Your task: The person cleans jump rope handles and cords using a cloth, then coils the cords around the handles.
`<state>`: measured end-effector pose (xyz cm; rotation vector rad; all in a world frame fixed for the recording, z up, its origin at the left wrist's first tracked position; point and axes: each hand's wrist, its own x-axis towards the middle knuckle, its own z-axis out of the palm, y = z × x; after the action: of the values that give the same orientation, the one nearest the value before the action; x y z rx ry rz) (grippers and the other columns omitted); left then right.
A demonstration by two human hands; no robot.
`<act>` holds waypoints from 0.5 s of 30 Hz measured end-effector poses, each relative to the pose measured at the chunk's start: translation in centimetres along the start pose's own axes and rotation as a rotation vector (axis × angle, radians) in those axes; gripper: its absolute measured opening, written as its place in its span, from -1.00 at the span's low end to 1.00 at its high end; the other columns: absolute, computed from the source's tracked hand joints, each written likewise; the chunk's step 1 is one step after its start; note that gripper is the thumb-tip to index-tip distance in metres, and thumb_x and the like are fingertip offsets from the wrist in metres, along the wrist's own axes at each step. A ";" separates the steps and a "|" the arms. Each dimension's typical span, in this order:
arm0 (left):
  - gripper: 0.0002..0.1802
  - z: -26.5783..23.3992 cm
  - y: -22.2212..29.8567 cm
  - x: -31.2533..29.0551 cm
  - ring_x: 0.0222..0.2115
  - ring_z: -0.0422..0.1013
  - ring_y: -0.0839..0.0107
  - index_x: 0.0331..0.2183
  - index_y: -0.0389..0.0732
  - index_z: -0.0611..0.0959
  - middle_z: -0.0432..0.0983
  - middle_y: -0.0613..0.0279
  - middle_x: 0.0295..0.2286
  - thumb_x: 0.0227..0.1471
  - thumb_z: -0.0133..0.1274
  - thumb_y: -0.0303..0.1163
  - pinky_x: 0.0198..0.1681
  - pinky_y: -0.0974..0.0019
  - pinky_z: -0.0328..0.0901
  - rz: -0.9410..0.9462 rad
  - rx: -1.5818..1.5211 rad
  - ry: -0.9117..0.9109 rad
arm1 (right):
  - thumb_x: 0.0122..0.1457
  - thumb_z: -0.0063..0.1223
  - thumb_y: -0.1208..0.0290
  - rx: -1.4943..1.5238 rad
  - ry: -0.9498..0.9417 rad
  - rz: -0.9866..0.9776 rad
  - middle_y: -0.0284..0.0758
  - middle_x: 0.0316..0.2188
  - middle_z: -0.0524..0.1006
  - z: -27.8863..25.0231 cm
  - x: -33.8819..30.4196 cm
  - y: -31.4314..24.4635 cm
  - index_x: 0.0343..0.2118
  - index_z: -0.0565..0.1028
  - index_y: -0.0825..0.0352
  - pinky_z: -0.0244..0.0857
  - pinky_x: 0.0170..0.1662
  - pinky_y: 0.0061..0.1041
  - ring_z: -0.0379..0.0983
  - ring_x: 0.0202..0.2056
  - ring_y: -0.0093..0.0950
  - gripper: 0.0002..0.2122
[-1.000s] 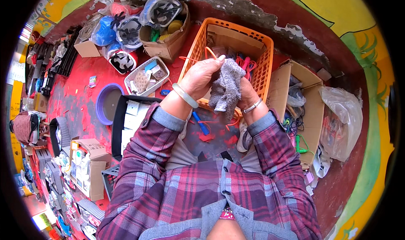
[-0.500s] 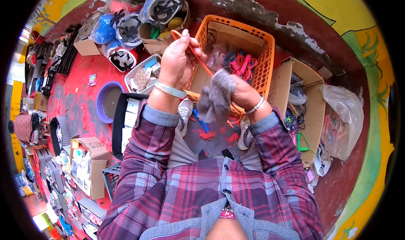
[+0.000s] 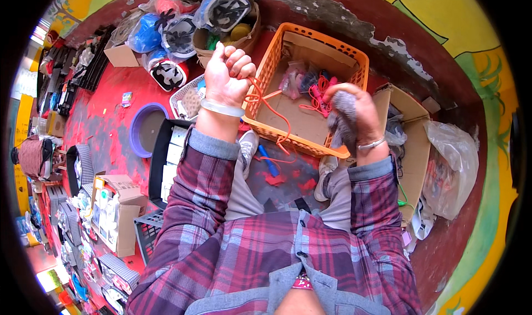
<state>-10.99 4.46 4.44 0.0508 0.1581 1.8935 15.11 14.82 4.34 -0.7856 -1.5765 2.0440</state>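
My left hand [image 3: 228, 74] is closed in a fist around the orange cord of a jump rope [image 3: 286, 127], raised near the left side of an orange plastic basket [image 3: 363, 71]. Loops of the cord hang below the fist, in front of the basket. A blue handle [image 3: 268, 161] lies on the floor between my shoes, beside the cord's lower end. Over the basket's right side, my right hand [image 3: 366, 115] grips a crumpled grey cloth [image 3: 344, 111]. Inside the basket are pink-handled jump ropes [image 3: 318, 96] and small plastic-wrapped items on cardboard.
To the right stand an open cardboard box [image 3: 413, 165] and a clear plastic bag [image 3: 451, 149]. Bagged helmets [image 3: 180, 35] are heaped at the back left. A purple basin [image 3: 134, 127] and a black bin [image 3: 157, 162] of white boxes sit to my left.
My right hand has moved right with the cloth, away from the cord. My left hand has shifted slightly left, and the cord, stretched toward the cloth before, now hangs slack in loops.
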 end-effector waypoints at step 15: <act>-0.56 2.7 -2.6 -1.5 -0.83 -0.15 0.66 -0.66 -0.08 0.27 -0.02 0.50 -0.80 0.17 -0.32 -0.06 -0.80 0.54 -0.22 -0.522 0.620 -0.048 | 0.13 -0.07 0.29 0.092 -0.107 0.148 -0.47 -0.63 0.40 4.8 1.4 3.9 -0.46 0.44 0.31 0.20 -0.59 -0.66 0.29 -0.63 -0.66 -0.81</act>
<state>-7.73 4.08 6.86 0.4334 0.6563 1.2661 10.83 11.33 1.24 -0.7926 -1.5078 2.2813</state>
